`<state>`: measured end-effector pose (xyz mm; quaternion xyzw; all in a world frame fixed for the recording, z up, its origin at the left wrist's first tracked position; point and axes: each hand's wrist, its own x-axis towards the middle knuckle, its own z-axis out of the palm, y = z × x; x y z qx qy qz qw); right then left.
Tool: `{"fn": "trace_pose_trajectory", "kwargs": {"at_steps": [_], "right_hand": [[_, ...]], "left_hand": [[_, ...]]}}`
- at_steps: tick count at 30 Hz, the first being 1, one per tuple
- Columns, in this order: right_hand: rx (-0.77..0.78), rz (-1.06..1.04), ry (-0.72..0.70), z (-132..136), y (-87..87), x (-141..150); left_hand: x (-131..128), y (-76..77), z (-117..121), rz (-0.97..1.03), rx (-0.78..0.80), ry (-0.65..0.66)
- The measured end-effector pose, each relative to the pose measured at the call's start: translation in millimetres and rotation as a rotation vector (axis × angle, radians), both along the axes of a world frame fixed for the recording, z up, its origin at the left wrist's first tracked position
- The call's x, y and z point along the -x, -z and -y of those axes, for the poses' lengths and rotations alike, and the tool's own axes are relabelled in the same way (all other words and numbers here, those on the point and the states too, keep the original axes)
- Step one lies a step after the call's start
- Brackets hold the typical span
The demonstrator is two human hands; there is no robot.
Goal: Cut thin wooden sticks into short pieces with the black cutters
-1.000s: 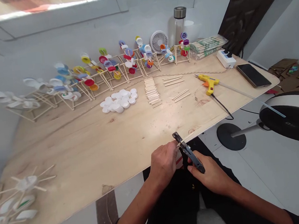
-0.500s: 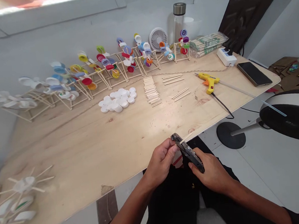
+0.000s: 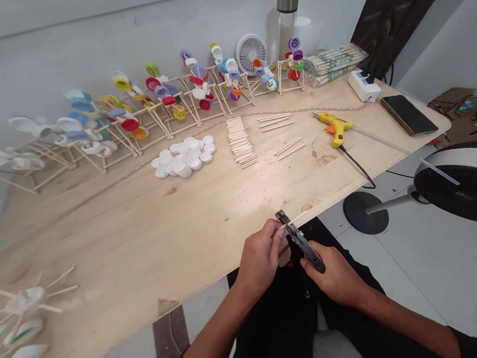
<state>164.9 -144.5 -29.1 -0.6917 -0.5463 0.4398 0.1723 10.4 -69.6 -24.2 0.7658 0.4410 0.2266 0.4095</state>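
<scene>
Over my lap at the table's front edge, my left hand (image 3: 262, 252) pinches a thin wooden stick (image 3: 299, 216). The stick lies across the jaws of a dark cutting tool that looks like pliers (image 3: 300, 240), its far end poking out to the right. My right hand (image 3: 334, 271) is wrapped round the handles of these pliers, whose head points up and left. Farther back on the table lie a row of short cut sticks (image 3: 241, 142), some longer sticks (image 3: 275, 121) and a heap of white bottle caps (image 3: 184, 157).
Stick-and-cap wheel models (image 3: 165, 99) line the wall side. A yellow glue gun (image 3: 335, 127), a phone (image 3: 409, 114) and a white power socket (image 3: 363, 86) lie right. A spoked stick wheel (image 3: 25, 300) sits at the left front. A black round-based stand (image 3: 365, 213) is on the floor.
The stick now extends farther out to the right past the pliers' jaws. My left hand has turned slightly, still pinching the stick. The camera view has shifted a little.
</scene>
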Motion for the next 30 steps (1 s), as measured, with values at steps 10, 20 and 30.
{"fn": "trace_pose_trajectory", "kwargs": {"at_steps": [10,20,30], "right_hand": [[0.025,-0.05,0.016,-6,10.1,3],[-0.027,-0.098,0.03,-6,32.4,3],[0.063,-0.3,0.033,-3,13.3,-5]], "left_hand": [[-4,34.2,-3,-0.294,-0.761,-0.065],[-5,36.6,-5,-0.336,-0.785,0.041],[-4,14.5,6,-0.054,-0.308,-0.164]]}}
